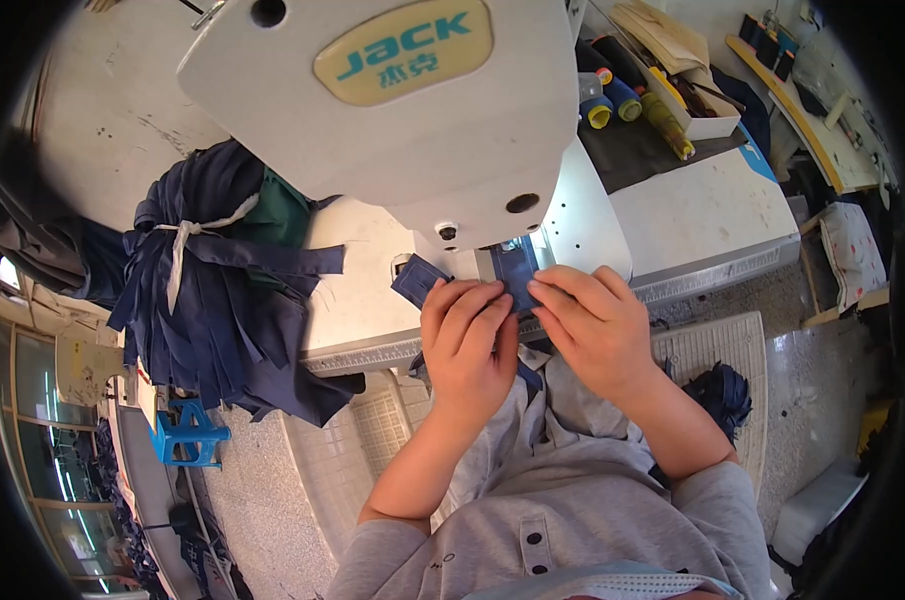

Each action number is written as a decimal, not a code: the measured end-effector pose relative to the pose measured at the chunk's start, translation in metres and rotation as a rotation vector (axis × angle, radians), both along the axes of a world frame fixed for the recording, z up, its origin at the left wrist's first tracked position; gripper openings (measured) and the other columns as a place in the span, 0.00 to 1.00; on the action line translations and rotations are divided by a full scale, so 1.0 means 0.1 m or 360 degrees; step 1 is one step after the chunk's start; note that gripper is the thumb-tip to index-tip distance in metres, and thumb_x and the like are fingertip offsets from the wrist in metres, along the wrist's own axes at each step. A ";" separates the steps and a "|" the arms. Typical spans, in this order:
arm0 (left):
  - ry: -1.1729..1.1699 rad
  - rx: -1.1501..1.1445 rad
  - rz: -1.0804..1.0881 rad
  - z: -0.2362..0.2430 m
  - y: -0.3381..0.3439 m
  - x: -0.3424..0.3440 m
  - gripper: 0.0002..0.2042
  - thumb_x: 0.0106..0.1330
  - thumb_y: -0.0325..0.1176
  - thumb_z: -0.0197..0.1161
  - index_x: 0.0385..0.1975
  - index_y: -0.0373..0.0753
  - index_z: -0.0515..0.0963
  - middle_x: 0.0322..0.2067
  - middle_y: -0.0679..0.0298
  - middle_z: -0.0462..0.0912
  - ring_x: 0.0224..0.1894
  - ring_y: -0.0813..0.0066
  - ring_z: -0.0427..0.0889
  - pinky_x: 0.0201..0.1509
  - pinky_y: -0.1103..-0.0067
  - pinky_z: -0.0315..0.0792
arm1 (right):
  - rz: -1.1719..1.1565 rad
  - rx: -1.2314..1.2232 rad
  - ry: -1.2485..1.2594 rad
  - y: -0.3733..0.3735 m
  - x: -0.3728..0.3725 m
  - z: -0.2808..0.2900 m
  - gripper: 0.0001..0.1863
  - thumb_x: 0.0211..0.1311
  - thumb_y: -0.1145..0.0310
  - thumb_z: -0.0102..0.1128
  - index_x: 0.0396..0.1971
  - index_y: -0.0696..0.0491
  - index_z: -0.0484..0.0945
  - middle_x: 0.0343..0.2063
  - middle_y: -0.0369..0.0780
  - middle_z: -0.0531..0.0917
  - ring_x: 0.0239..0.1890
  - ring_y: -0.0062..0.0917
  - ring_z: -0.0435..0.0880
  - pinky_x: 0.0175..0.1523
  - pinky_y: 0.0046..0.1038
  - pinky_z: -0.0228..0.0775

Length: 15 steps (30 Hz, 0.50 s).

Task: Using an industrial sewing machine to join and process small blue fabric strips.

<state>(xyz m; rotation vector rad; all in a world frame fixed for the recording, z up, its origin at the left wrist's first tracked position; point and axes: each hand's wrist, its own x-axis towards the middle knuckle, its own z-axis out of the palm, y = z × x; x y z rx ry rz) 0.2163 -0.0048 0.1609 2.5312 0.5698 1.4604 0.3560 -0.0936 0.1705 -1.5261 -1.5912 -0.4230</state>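
A white sewing machine (442, 150) stands over the table in front of me, its lamp lighting the stitching area. Under its head lies a small piece of dark navy fabric (513, 268). My left hand (469, 340) pinches the fabric's near left side with thumb and fingers. From the right, my right hand (597, 330) grips the right edge of the same piece between thumb and fingertips. A stitched navy flap (419, 281) sticks out to the left of my left hand. The needle and presser foot are mostly hidden by the machine head.
Left on the table is a bundle of navy fabric strips (197, 260) tied with white cloth. Thread cones (622, 98) and a white box (707, 115) sit at the back right. A blue stool (187, 432) stands on the floor at left; pale plastic crates (722, 350) flank my lap.
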 end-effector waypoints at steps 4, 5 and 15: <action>0.0001 0.0012 0.0005 -0.01 0.01 0.00 0.14 0.46 0.18 0.70 0.33 0.38 0.81 0.40 0.62 0.84 0.46 0.57 0.80 0.59 0.62 0.70 | 0.0006 -0.0011 0.0005 -0.01 0.01 0.00 0.16 0.46 0.74 0.70 0.39 0.57 0.83 0.43 0.34 0.82 0.29 0.26 0.75 0.33 0.23 0.71; 0.0003 0.0003 0.0004 -0.01 0.01 0.00 0.14 0.46 0.18 0.70 0.33 0.38 0.81 0.40 0.62 0.84 0.46 0.57 0.80 0.59 0.62 0.70 | 0.0006 -0.0007 0.0002 -0.01 0.00 0.00 0.16 0.46 0.74 0.70 0.39 0.57 0.83 0.43 0.34 0.82 0.29 0.26 0.75 0.33 0.23 0.71; 0.0021 0.0004 -0.0023 -0.01 0.01 -0.01 0.13 0.47 0.20 0.70 0.35 0.36 0.80 0.42 0.62 0.83 0.47 0.59 0.79 0.60 0.60 0.69 | -0.0025 -0.0010 -0.0021 0.00 0.00 -0.02 0.17 0.45 0.73 0.70 0.39 0.56 0.83 0.43 0.33 0.82 0.29 0.26 0.76 0.31 0.23 0.71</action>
